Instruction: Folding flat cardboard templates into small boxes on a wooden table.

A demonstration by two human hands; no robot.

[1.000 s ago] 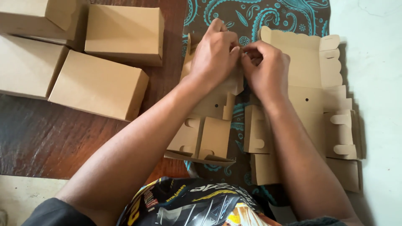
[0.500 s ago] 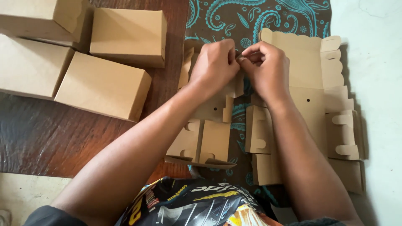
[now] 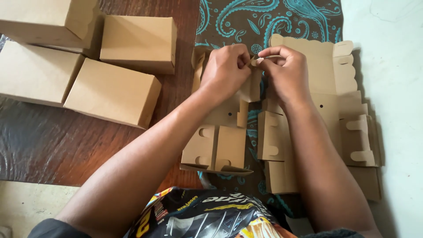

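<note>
Both hands work on a flat brown cardboard box lying on the patterned cloth. The left hand and the right hand meet at its far edge, with their fingers closed tight on a small flap. The card looks light, thin and easy to bend or tear, so it is best held by its edges and folds. Four finished boxes sit to the left on the dark wooden table.

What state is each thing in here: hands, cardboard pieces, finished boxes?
left hand: fingers pinched on a flap of the part-folded box.
right hand: pinching the same flap.
part-folded box: half formed, tabs loose.
flat box blanks: unfolded, stacked.
assembled boxes: closed, four grouped on the brown surface.
</note>
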